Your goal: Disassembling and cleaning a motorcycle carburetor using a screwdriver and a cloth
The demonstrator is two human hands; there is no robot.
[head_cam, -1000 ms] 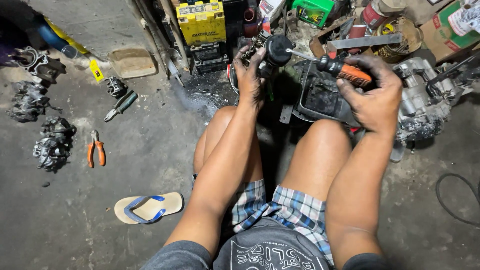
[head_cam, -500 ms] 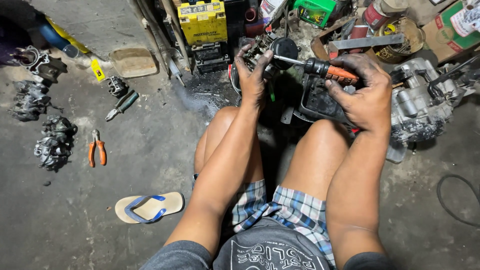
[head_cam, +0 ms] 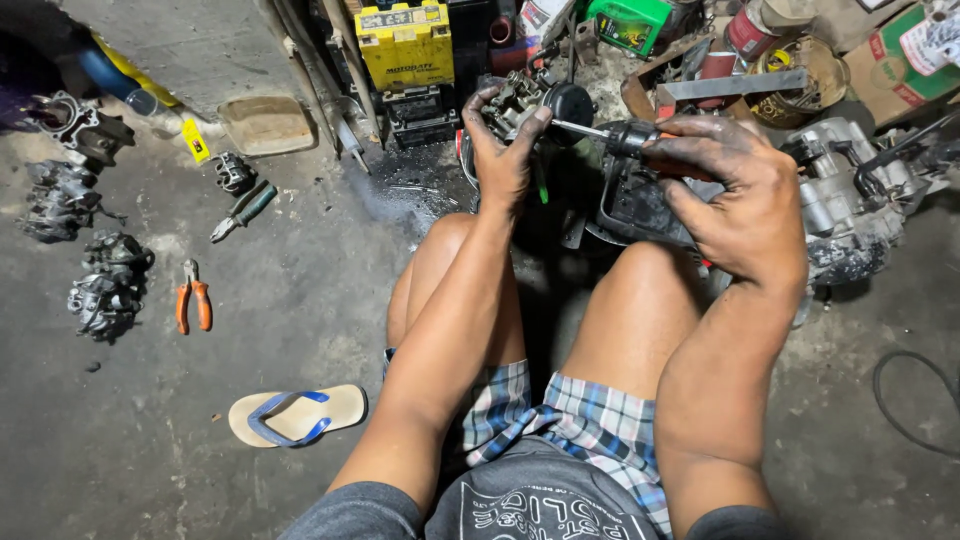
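My left hand (head_cam: 503, 150) grips a small greasy carburettor (head_cam: 535, 98) with a black round cap, held up above my knees. My right hand (head_cam: 735, 195) is closed around the orange-and-black handle of a screwdriver (head_cam: 625, 137); its shaft points left and its tip meets the carburettor. Both hands are smeared with black grease. Below them a black plastic tray (head_cam: 640, 205) sits on the floor between my legs.
A yellow battery (head_cam: 405, 45) stands at the back. A grey engine block (head_cam: 850, 190) lies at right. On the floor at left are orange-handled pliers (head_cam: 193, 297), green-handled pliers (head_cam: 245, 210), several dirty carburettors (head_cam: 105, 285) and a flip-flop (head_cam: 295, 413). A black cable (head_cam: 915, 400) curls at right.
My right hand has rolled over the screwdriver handle, hiding most of its orange grip. The carburettor and left hand have stayed nearly in place, and the view has shifted slightly.
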